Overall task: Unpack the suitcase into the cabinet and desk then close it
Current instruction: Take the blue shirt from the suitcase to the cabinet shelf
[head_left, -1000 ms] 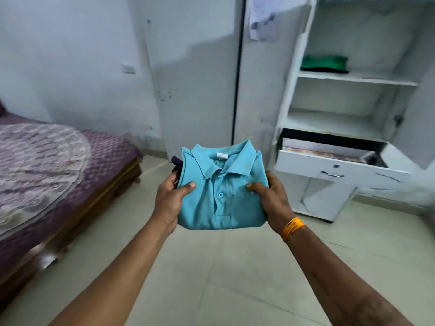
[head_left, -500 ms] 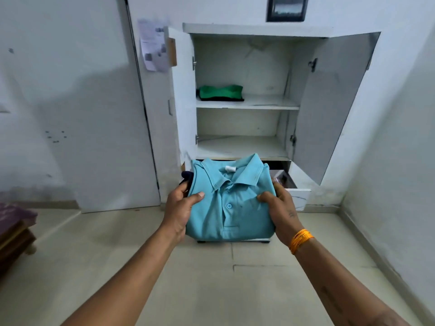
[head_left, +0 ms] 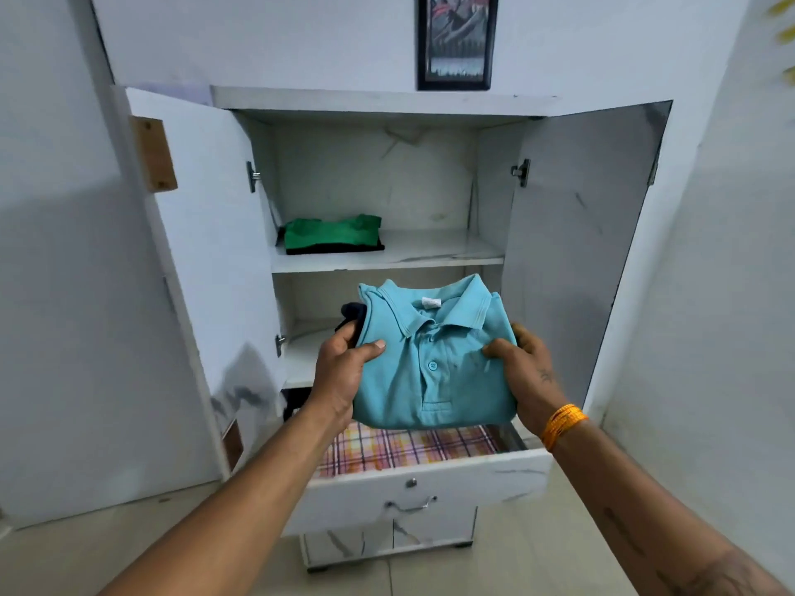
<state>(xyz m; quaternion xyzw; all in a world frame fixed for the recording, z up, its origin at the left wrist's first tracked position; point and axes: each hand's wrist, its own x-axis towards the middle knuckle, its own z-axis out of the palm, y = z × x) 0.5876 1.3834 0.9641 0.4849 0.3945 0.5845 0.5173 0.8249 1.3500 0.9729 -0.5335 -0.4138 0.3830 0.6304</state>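
Observation:
A folded light-blue polo shirt (head_left: pixel 434 363) is held in front of the open white cabinet (head_left: pixel 383 103). My left hand (head_left: pixel 340 372) grips its left edge, thumb on top, with a dark navy garment (head_left: pixel 353 314) showing beneath the shirt. On the other side, my right hand (head_left: pixel 527 367) grips the right edge. The shirt hovers before the lower shelf (head_left: pixel 305 352) and above the pulled-out drawer (head_left: pixel 413 483). The suitcase is out of view.
A folded green garment (head_left: pixel 331 234) on a dark one lies at the left of the upper shelf (head_left: pixel 443 251). A checked cloth (head_left: pixel 404 449) lies in the drawer. Both cabinet doors (head_left: pixel 572 260) stand open. A framed picture (head_left: pixel 457 36) hangs above.
I have turned from the bed side and walked up to the cabinet. It now fills the view, and the shirt in both hands has come close to the lower shelf.

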